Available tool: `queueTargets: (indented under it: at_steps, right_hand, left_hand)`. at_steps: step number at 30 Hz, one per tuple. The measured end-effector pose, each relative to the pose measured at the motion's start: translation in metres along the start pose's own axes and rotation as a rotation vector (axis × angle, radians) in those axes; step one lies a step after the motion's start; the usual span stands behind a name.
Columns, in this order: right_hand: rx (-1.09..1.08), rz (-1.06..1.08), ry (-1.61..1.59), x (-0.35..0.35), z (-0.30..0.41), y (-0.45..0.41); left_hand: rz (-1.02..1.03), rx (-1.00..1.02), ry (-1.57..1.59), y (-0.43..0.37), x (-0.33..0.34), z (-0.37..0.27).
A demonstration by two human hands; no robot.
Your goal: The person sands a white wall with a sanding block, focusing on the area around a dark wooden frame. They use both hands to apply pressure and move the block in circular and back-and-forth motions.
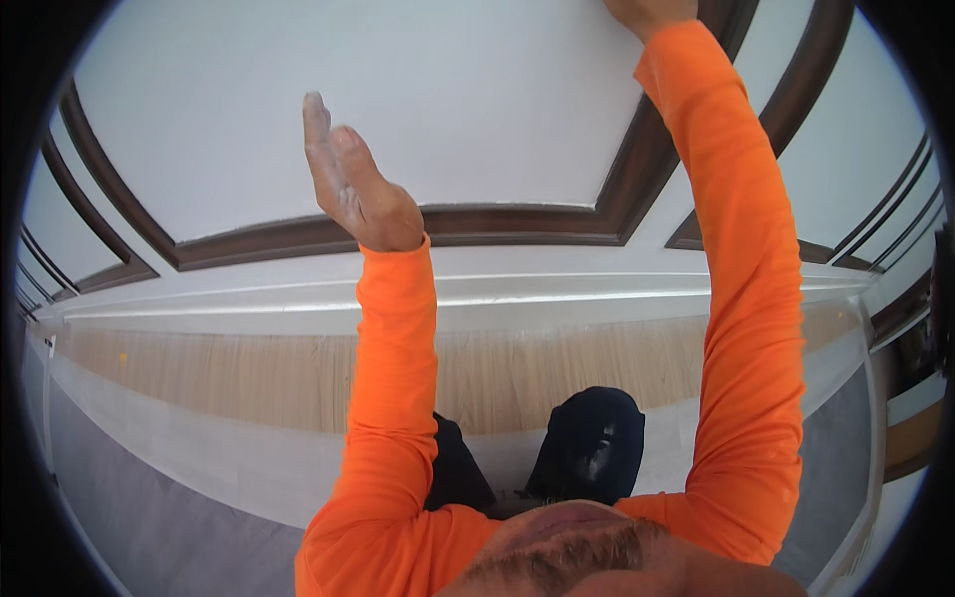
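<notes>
My left hand [363, 183] is raised in front of a white wall panel [477, 104], fingers extended and nothing held. White powder or paint residue coats its fingers and palm edge. Whether it touches the panel cannot be told. At the top edge, only the wrist and part of my right hand [650, 13] show, near the panel's right side; its fingers are cut off, so anything in them is hidden. Dark brown moulding [522, 226] frames the panel, with a thin, uneven white line along its inner lower edge.
Below the panel runs a white baseboard [537, 293], then a strip of wood-look floor [261, 373]. Pale sheeting or a pale band [246, 455] borders it, with a grey floor area [164, 477] beyond. More framed panels [873, 104] flank both sides. My dark-clad knee [597, 440] is near the wall.
</notes>
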State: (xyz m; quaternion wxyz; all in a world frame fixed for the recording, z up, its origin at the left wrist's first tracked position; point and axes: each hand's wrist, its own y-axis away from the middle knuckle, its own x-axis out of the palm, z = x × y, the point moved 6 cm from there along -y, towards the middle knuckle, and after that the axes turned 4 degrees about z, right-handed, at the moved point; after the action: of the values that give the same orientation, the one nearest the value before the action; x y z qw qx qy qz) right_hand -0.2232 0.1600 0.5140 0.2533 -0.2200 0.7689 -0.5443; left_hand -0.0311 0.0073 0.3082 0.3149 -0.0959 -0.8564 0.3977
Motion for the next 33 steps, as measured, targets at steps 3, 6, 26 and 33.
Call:
queueTargets:
  at_steps: [3,6,26,33]
  right_hand:
    - [-0.098,0.050,-0.065,0.007,0.023,0.057]
    - [-0.691,0.327,-0.162,0.025,0.087,0.197]
    - [-0.467,1.833,-0.942,-0.002,0.206,0.531]
    - [-0.414,1.586,-1.200,-0.001,0.199,0.531]
  left_hand:
    - [-0.022,-0.012,-0.006,-0.004,-0.007,0.002]
    - [-0.029,-0.025,0.011,-0.004,-0.004,0.001]
    - [-0.037,-0.354,-0.420,0.014,-0.026,0.109]
    - [-0.138,-0.361,-0.456,0.003,-0.041,0.123]
